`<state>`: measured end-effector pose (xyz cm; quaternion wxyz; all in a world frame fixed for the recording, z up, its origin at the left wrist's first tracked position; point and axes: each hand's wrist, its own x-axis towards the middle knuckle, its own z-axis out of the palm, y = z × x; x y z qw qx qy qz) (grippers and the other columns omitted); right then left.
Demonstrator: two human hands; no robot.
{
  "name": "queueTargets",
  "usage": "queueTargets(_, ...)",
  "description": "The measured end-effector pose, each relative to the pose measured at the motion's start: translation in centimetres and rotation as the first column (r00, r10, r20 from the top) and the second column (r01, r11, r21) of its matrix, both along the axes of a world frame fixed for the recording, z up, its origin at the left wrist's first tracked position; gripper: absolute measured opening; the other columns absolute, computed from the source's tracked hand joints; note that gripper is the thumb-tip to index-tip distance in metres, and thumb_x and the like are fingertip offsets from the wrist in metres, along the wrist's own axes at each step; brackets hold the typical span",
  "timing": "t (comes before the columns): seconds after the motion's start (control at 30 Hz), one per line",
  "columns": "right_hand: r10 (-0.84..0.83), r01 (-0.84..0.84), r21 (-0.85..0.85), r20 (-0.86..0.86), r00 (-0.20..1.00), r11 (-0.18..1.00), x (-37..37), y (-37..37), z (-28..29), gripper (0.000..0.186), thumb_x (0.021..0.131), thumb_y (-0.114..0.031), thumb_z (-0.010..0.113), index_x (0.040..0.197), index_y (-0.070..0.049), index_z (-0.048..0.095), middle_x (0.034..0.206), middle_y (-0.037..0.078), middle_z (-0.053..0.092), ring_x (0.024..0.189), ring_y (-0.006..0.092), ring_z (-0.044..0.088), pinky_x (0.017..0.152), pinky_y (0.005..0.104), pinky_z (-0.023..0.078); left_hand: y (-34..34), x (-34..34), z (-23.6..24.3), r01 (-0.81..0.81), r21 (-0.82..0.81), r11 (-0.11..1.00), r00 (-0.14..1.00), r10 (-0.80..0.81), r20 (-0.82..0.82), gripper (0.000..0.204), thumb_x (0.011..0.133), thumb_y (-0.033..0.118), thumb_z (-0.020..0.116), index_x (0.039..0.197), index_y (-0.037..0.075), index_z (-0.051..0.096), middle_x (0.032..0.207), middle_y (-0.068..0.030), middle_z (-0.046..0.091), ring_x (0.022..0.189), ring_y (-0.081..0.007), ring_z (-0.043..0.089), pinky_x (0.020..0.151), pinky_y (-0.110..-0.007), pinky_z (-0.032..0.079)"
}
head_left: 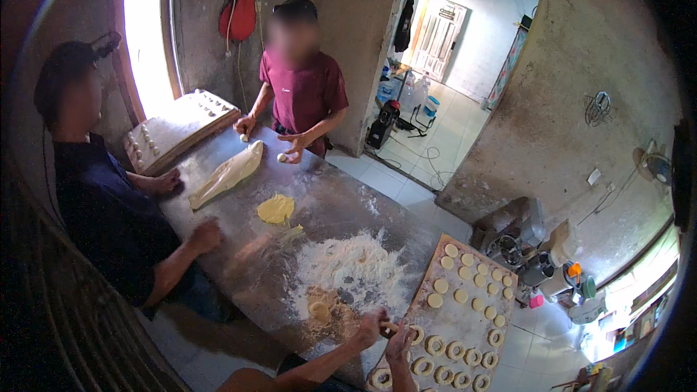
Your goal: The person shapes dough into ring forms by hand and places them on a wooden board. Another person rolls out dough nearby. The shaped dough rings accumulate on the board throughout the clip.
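Close together at the table's near edge, my left hand [372, 328] and my right hand [399, 347] are closed on a small piece of dough [390, 329] between them. It looks like a ring, though fingers and shadow hide part of it. Beside my right hand, a floured wooden board [430, 287] carries rows of dough rings [455, 350] and flat dough rounds [460, 295]. Left of my left hand, a round dough piece [319, 311] lies in a tan crumbly heap [335, 325]. White flour [348, 265] is spread just beyond.
Across the metal table [290, 178], a person in maroon [301, 91] handles dough balls. Another person in dark clothes [109, 203] stands at the left side. Between them lie a long dough slab [229, 174] and a yellow dough sheet [276, 209]. Pots [508, 250] stand at right.
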<state>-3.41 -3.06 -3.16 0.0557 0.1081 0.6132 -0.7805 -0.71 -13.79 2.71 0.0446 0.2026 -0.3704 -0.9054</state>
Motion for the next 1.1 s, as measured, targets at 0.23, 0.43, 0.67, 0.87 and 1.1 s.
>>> queueTargets(0.23, 0.025, -0.029, -0.159, -0.026, 0.999, 0.987, 0.1, 6.9, -0.1, 0.040, 0.096, -0.028, 0.049, 0.125, -0.001, 0.047, 0.102, 0.009, 0.055, 0.087, 0.0193, 0.053, 0.078, 0.0329, 0.046, 7.2, -4.1, -9.3, 0.022, -0.036, 0.999, 0.996, -0.025, -0.088, 0.022, 0.094, 0.022, 0.045, 0.080, 0.007, 0.052, 0.074, -0.0041, 0.050, 0.074, -0.0168, 0.051, 0.065, -0.036, 0.044)
queueTargets(0.43, 0.625, -0.068, 0.870, -0.294, 0.723, 0.488, -3.0, 16.2, 4.3, 0.029, 0.094, -0.026, 0.047, 0.088, -0.001, 0.061, 0.067, 0.007, 0.056, 0.060, 0.0181, 0.053, 0.056, 0.0379, 0.044, 12.5, -8.6, -15.3, 0.283, -0.397, 0.873, 0.628, -0.482, -0.611, 0.025, 0.095, 0.029, 0.047, 0.090, 0.006, 0.056, 0.079, -0.0052, 0.056, 0.072, -0.0212, 0.053, 0.069, -0.038, 0.046)
queueTargets(0.67, 0.110, 0.012, 0.365, -0.310, 0.944, 0.931, -5.7, 26.3, 8.7, 0.031, 0.089, -0.032, 0.051, 0.083, -0.003, 0.060, 0.069, 0.011, 0.057, 0.061, 0.0216, 0.052, 0.059, 0.0373, 0.042, 23.1, -11.9, -4.0, 0.260, -0.311, 0.914, 0.966, -0.247, 0.083, 0.032, 0.095, 0.035, 0.044, 0.089, 0.005, 0.053, 0.080, -0.0048, 0.054, 0.070, -0.0239, 0.052, 0.072, -0.040, 0.046)
queueTargets(0.87, 0.085, 0.052, 0.840, -0.116, 0.990, 0.540, -10.5, 32.1, 9.5, 0.048, 0.069, -0.021, 0.077, 0.109, -0.003, 0.056, 0.089, 0.017, 0.065, 0.086, 0.0329, 0.062, 0.079, 0.0414, 0.048, 28.4, -18.0, -3.5, 0.179, -0.956, 0.234, 0.983, -0.067, 0.168, 0.023, 0.090, 0.020, 0.050, 0.100, 0.000, 0.055, 0.096, -0.0154, 0.057, 0.093, -0.0315, 0.054, 0.083, -0.042, 0.043)
queueTargets(1.1, 0.250, 0.530, 0.841, -0.539, 0.804, 0.110, -12.7, 38.0, 4.1, 0.055, 0.079, -0.019, 0.065, 0.125, 0.006, 0.046, 0.113, 0.027, 0.056, 0.106, 0.0449, 0.051, 0.094, 0.0501, 0.040, 28.8, -17.2, -1.3, 0.021, -0.984, -0.176, 0.891, -0.443, 0.098, 0.030, 0.078, 0.014, 0.064, 0.106, 0.002, 0.061, 0.100, -0.0198, 0.061, 0.101, -0.0367, 0.054, 0.089, -0.045, 0.043)
